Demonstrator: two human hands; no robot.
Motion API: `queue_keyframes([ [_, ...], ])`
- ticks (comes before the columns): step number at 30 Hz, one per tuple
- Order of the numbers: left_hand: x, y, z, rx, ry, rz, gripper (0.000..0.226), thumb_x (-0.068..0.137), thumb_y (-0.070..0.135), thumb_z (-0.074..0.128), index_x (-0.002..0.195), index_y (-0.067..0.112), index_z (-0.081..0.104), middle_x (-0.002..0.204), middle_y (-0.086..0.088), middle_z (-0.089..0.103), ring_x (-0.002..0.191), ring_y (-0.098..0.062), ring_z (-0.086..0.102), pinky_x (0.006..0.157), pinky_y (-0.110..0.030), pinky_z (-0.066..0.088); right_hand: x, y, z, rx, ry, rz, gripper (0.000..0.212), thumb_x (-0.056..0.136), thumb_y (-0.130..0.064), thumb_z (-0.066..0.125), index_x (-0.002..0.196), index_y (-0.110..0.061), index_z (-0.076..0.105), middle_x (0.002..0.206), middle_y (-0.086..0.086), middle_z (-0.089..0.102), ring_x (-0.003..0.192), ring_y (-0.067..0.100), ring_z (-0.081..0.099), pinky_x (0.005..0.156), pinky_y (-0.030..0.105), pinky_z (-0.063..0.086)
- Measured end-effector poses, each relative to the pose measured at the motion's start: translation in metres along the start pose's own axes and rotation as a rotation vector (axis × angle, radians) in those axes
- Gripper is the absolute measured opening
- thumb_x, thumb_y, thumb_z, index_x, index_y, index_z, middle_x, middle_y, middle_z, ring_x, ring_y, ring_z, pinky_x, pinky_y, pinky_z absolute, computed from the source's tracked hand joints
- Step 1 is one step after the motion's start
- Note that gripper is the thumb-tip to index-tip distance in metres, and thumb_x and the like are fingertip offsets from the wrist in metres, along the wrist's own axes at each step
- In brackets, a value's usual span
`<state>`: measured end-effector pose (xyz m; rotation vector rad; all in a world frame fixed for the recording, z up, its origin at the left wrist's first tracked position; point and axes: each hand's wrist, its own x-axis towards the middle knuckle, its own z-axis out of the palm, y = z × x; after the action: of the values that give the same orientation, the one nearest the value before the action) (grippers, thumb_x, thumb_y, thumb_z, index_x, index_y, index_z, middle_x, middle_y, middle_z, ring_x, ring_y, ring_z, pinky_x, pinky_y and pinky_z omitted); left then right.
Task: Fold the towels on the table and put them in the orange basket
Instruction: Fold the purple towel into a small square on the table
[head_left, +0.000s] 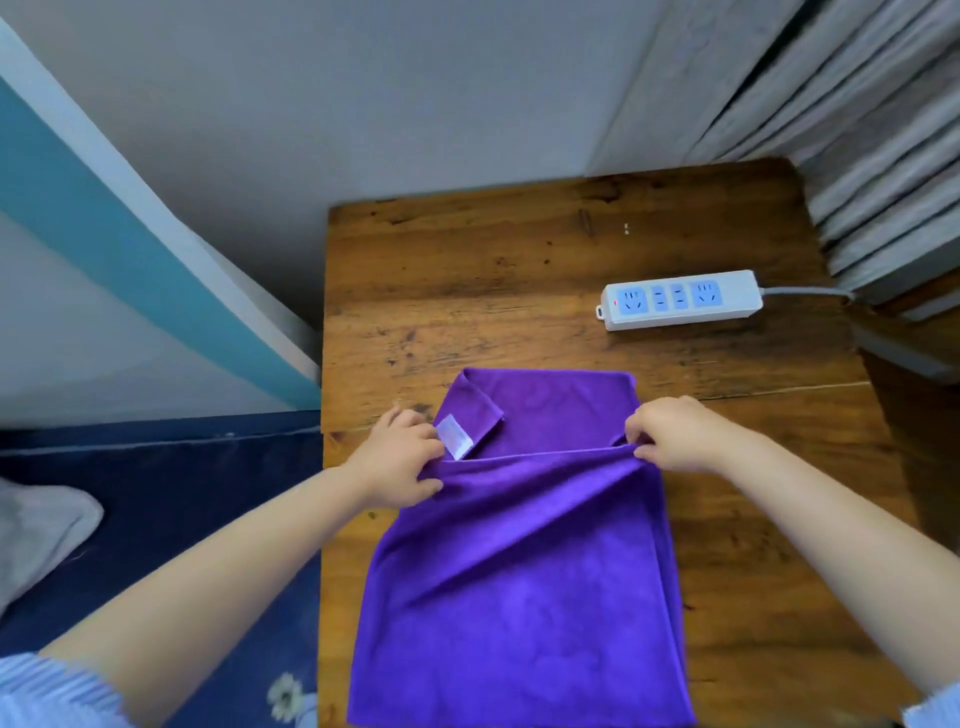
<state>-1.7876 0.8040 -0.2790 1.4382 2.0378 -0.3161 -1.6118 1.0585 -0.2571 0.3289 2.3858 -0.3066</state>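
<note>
A purple towel lies on the wooden table, its near part hanging over the front edge. My left hand pinches the towel's left edge, just below a turned-over corner with a white label. On the right edge, my right hand pinches the cloth at the same height. Between the two hands the cloth forms a raised fold line, with the far part of the towel flat behind it. No orange basket is in view.
A white power strip with a grey cable lies at the table's right rear. Grey curtains hang at the back right. A dark blue bedcover with a grey cloth is to the left.
</note>
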Motion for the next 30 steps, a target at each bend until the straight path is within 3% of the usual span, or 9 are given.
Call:
queue_keyframes([
  [3, -0.013, -0.007, -0.006, -0.069, -0.04, 0.043, 0.033, 0.089, 0.038, 0.051, 0.113, 0.017, 0.06, 0.125, 0.004, 0.055, 0.13, -0.016, 0.034, 0.108, -0.03, 0.024, -0.01, 0.005, 0.005, 0.054, 0.037, 0.073, 0.013, 0.091, -0.021, 0.044, 0.097, -0.017, 0.056, 0.107, 0.007, 0.062, 0.104, 0.026, 0.054, 0.083, 0.032, 0.037],
  [6, -0.019, 0.0, -0.008, -0.382, -0.036, -0.059, 0.028, 0.094, 0.029, 0.048, 0.109, 0.007, 0.058, 0.115, -0.005, 0.061, 0.112, -0.021, 0.051, 0.09, -0.032, 0.043, -0.017, 0.005, 0.011, 0.349, 0.238, 0.079, 0.005, 0.093, -0.019, 0.045, 0.09, -0.015, 0.047, 0.097, 0.013, 0.064, 0.086, 0.03, 0.057, 0.068, 0.029, 0.036],
  [9, -0.016, 0.015, -0.008, -0.59, 0.07, -0.17, 0.026, 0.097, 0.023, 0.044, 0.104, 0.002, 0.056, 0.11, -0.012, 0.063, 0.102, -0.028, 0.056, 0.079, -0.035, 0.045, -0.022, 0.004, 0.021, 0.364, 0.346, 0.07, 0.011, 0.093, -0.02, 0.046, 0.095, -0.011, 0.051, 0.094, 0.016, 0.067, 0.086, 0.034, 0.061, 0.065, 0.033, 0.039],
  [12, -0.005, 0.034, -0.006, -0.463, 0.109, -0.132, 0.018, 0.097, 0.022, 0.042, 0.085, 0.01, 0.049, 0.1, -0.016, 0.063, 0.094, -0.032, 0.056, 0.071, -0.034, 0.037, -0.028, 0.003, 0.036, 0.248, 0.294, 0.039, 0.02, 0.094, -0.027, 0.044, 0.104, -0.012, 0.053, 0.1, 0.014, 0.068, 0.092, 0.032, 0.061, 0.068, 0.031, 0.041],
  [17, 0.024, 0.059, -0.012, -0.35, 0.229, -0.072, 0.024, 0.096, 0.023, 0.043, 0.107, 0.008, 0.057, 0.107, -0.01, 0.066, 0.101, -0.03, 0.058, 0.077, -0.034, 0.041, -0.045, 0.019, 0.039, 0.245, 0.081, 0.073, 0.041, 0.082, -0.046, 0.059, 0.113, -0.02, 0.055, 0.11, 0.005, 0.065, 0.099, 0.025, 0.059, 0.075, 0.028, 0.043],
  [19, 0.041, 0.067, -0.016, -0.327, 0.235, -0.111, 0.025, 0.096, 0.023, 0.041, 0.112, 0.009, 0.053, 0.11, -0.011, 0.065, 0.103, -0.03, 0.058, 0.08, -0.036, 0.044, -0.048, 0.029, 0.036, 0.204, -0.011, 0.098, 0.042, 0.079, -0.042, 0.064, 0.113, -0.019, 0.056, 0.113, 0.004, 0.063, 0.103, 0.023, 0.057, 0.077, 0.028, 0.043],
  [22, 0.063, 0.076, -0.019, -0.133, 0.159, -0.143, 0.025, 0.097, 0.02, 0.036, 0.113, 0.008, 0.052, 0.116, -0.012, 0.057, 0.108, -0.029, 0.055, 0.076, -0.038, 0.045, -0.047, 0.035, 0.037, 0.11, -0.088, 0.096, 0.019, 0.083, -0.016, 0.056, 0.1, -0.01, 0.062, 0.109, 0.009, 0.061, 0.1, 0.024, 0.055, 0.076, 0.028, 0.042],
  [27, 0.083, 0.08, -0.017, 0.091, -0.024, -0.12, 0.03, 0.095, 0.011, 0.036, 0.122, 0.009, 0.049, 0.125, -0.011, 0.045, 0.109, -0.03, 0.056, 0.066, -0.035, 0.041, -0.04, 0.034, 0.033, 0.13, 0.056, 0.16, 0.02, 0.086, -0.008, 0.045, 0.094, -0.007, 0.063, 0.103, 0.012, 0.057, 0.098, 0.029, 0.056, 0.077, 0.033, 0.045],
  [30, 0.086, 0.077, -0.021, 0.109, -0.085, -0.063, 0.029, 0.095, 0.013, 0.034, 0.119, 0.007, 0.047, 0.123, -0.012, 0.055, 0.11, -0.033, 0.056, 0.076, -0.038, 0.046, -0.033, 0.029, 0.026, 0.173, 0.17, 0.163, 0.022, 0.09, -0.01, 0.042, 0.098, -0.007, 0.062, 0.104, 0.013, 0.057, 0.099, 0.03, 0.055, 0.081, 0.036, 0.045],
])
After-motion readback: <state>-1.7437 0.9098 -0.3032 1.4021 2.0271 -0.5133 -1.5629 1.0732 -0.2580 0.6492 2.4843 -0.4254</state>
